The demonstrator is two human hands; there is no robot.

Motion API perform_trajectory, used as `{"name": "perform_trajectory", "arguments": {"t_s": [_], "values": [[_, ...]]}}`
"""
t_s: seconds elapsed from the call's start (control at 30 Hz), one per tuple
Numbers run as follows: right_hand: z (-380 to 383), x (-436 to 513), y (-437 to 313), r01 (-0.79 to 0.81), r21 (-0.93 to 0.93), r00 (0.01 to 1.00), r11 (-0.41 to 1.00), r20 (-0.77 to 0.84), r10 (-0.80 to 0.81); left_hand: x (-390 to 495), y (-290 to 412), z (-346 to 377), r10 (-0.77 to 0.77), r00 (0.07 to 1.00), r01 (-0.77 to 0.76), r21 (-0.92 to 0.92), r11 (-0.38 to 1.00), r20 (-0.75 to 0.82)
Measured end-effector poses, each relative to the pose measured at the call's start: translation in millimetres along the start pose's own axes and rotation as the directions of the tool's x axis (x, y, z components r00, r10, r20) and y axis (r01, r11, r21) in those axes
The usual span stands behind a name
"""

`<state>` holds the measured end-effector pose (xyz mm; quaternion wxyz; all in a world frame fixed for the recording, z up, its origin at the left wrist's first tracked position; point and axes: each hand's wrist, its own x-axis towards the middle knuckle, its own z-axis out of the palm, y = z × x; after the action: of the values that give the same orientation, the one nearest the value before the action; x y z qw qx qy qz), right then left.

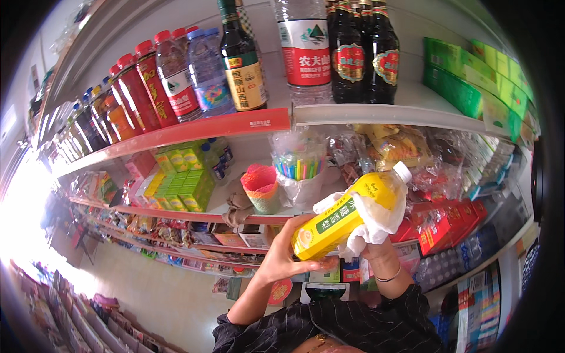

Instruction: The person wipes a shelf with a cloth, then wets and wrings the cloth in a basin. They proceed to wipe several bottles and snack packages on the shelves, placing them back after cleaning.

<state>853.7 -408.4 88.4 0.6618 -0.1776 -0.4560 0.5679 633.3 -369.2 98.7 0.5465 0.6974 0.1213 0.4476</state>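
Note:
A yellow plastic drink bottle (331, 225) with a white cap is tilted in front of me, cap towards the upper right. My left hand (289, 253) grips its base end. Around the neck end my right hand (375, 247) holds a crumpled white cloth (379, 216) against the bottle; the cloth hides most of those fingers. Behind the bottle, on the middle shelf, stand a pink, orange and green woven-looking cup-shaped item (260, 189) and a wrapped container of coloured straws (300, 176).
The upper shelf (247, 119) carries a large water bottle (304, 53), dark glass bottles (348, 61), a vinegar bottle (242, 66) and green boxes (472, 84). Small green and yellow cartons (185, 185) stand on the middle shelf. Red boxes (450, 227) lie to the right. Tiled floor (154, 287) shows at lower left.

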Motion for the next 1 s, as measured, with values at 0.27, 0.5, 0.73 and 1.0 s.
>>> {"name": "perform_trajectory", "arguments": {"t_s": [0.27,0.5,0.73,1.0], "values": [[13,16,-3,0.056,-0.168,0.996,0.984,0.074,-0.044,-11,4,-7,-0.059,0.991,0.05,-0.08,0.996,-0.121],[66,32,3,0.201,-0.456,0.971,0.867,0.211,-0.114,-12,5,-32,-0.012,1.0,0.012,0.266,0.964,-0.003],[100,56,15,0.067,-0.538,0.987,0.84,0.158,0.022,-44,1,-67,0.015,0.96,-0.055,-0.133,0.99,-0.28],[157,107,53,0.705,-0.671,0.709,-0.229,0.68,0.187,-74,4,-112,0.201,0.979,-0.194,-0.416,0.888,-0.026]]}}
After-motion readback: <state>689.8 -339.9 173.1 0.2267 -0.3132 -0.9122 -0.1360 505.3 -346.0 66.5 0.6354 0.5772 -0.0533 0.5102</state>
